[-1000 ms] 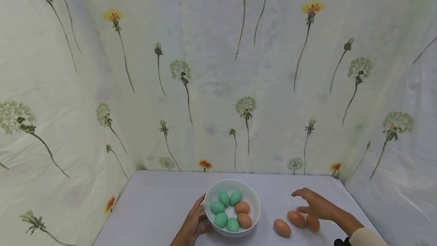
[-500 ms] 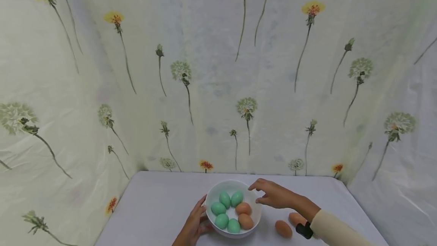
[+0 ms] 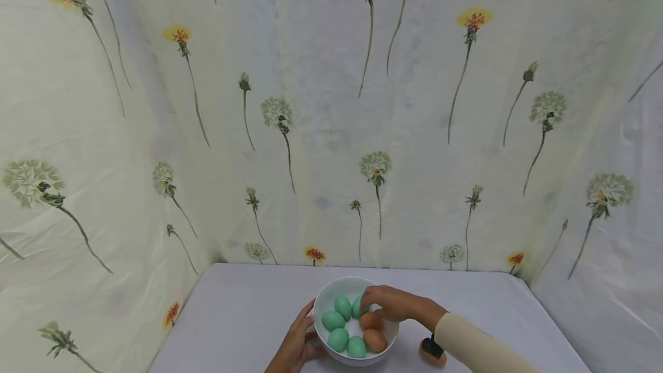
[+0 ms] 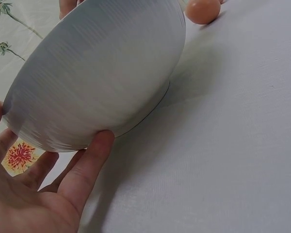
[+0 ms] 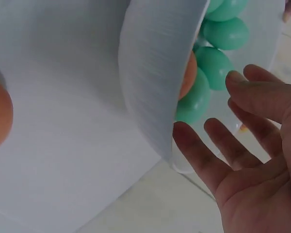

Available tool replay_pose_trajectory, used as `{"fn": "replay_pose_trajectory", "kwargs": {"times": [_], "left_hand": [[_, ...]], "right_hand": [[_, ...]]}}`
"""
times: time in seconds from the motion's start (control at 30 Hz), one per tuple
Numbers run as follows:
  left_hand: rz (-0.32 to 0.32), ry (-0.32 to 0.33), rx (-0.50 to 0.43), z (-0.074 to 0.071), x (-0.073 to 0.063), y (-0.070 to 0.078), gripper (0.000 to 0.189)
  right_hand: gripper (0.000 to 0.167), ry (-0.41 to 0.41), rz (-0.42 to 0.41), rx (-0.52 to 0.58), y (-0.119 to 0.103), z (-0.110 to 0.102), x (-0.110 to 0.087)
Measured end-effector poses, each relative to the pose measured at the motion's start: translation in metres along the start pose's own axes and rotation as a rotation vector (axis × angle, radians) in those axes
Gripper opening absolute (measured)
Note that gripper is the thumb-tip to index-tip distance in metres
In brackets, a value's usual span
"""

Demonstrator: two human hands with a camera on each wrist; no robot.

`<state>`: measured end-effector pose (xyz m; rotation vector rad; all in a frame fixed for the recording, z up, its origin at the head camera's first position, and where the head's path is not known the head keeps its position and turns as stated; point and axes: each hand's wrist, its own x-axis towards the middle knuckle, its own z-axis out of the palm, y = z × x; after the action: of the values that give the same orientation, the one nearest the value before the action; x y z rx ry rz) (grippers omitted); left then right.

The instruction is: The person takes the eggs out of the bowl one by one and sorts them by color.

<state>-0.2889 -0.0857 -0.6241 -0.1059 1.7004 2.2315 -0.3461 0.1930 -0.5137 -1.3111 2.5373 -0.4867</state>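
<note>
A white bowl [image 3: 323, 298] holds several green eggs [image 3: 338, 339] and two brown eggs [image 3: 374, 341]. My left hand [image 3: 296, 341] holds the bowl from its left side; in the left wrist view the hand's fingers [image 4: 89, 170] spread against the outer wall, from the rim down near the base. My right hand [image 3: 389, 302] reaches over the bowl's right rim, fingers bent loosely above an egg at the right. In the right wrist view that hand [image 5: 257, 179] shows nothing between its parted fingers and thumb, with a green egg [image 5: 196, 99] close by.
On the white table [image 3: 248, 309], right of the bowl, lies a loose brown egg [image 3: 437, 360], partly behind a black wrist device [image 3: 432, 346]. The right sleeve [image 3: 476, 341] covers the table there. A flower-printed curtain [image 3: 321, 131] hangs behind and along both sides.
My right hand has moved left from the loose brown eggs to over the bowl, its forearm now hiding some of them. The left hand stays at the bowl.
</note>
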Motion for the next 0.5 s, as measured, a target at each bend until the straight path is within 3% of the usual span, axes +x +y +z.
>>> {"fn": "replay_pose_trajectory", "kwargs": {"times": [0.33, 0.5], "left_hand": [[-0.016, -0.002, 0.003, 0.001, 0.0, 0.0, 0.061], [-0.009, 0.002, 0.003, 0.001, -0.001, 0.001, 0.061]], "right_hand": [[0.015, -0.042, -0.135, -0.034, 0.01, 0.02, 0.008], [0.014, -0.063, -0.209, -0.191, 0.01, 0.024, 0.017]]}}
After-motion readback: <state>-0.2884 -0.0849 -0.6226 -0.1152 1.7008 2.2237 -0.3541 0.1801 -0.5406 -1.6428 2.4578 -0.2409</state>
